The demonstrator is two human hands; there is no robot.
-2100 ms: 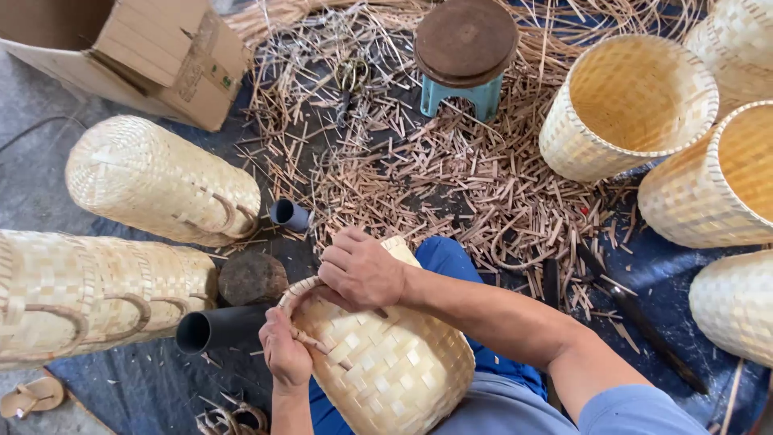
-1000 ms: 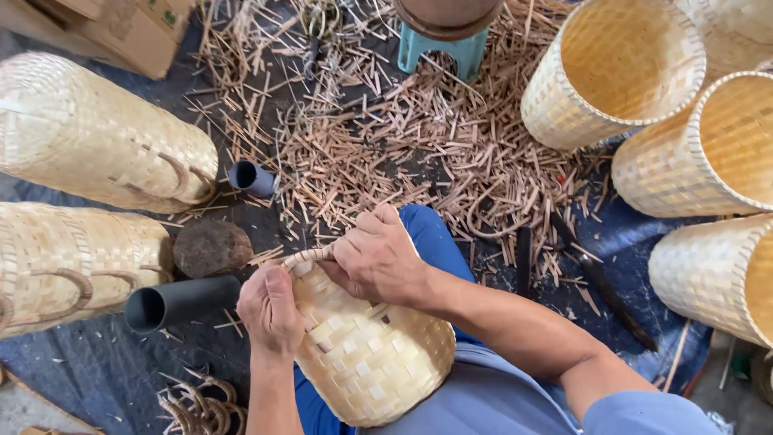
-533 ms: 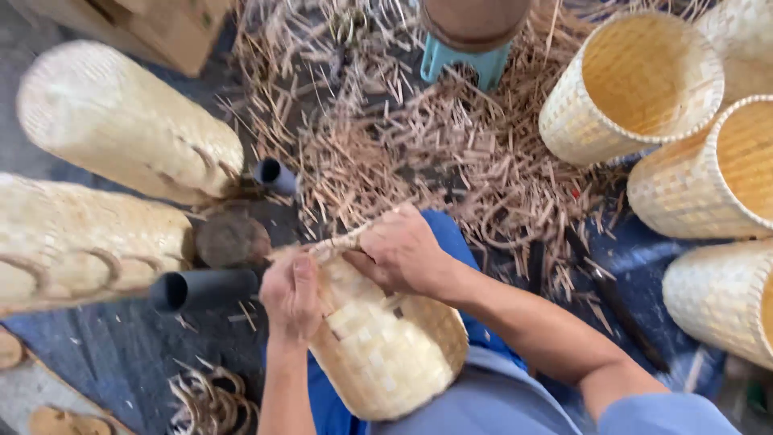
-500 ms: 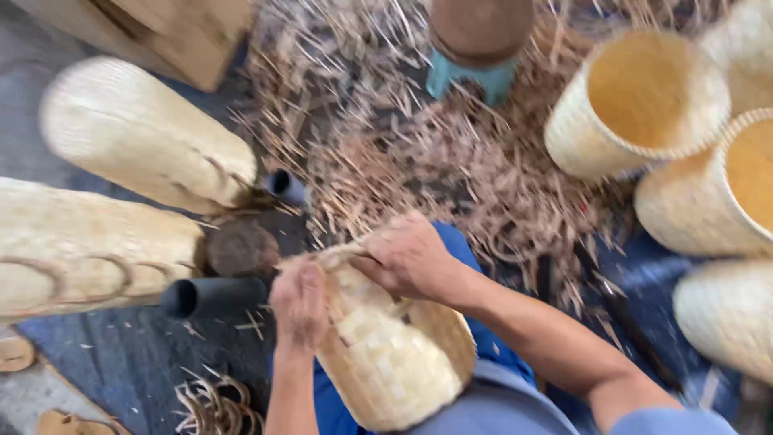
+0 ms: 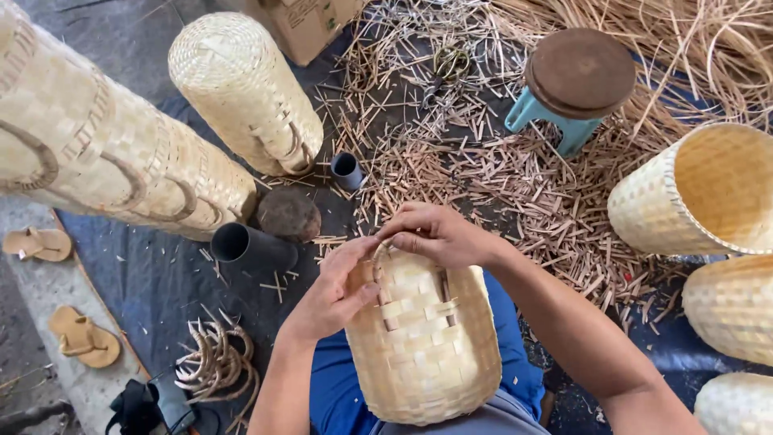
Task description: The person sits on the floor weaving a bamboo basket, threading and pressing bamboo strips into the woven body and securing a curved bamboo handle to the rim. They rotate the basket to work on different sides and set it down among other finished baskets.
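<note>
Workshop floor: dark mat [image 5: 161,274], littered cane offcuts [image 5: 499,169].
Woven basket [image 5: 423,338] on lap; left hand [image 5: 334,290] and right hand [image 5: 439,235] grip its rim.

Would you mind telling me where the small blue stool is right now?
In the head view, the stool stands at upper right on the scattered cane scraps, beyond the open basket.
</note>
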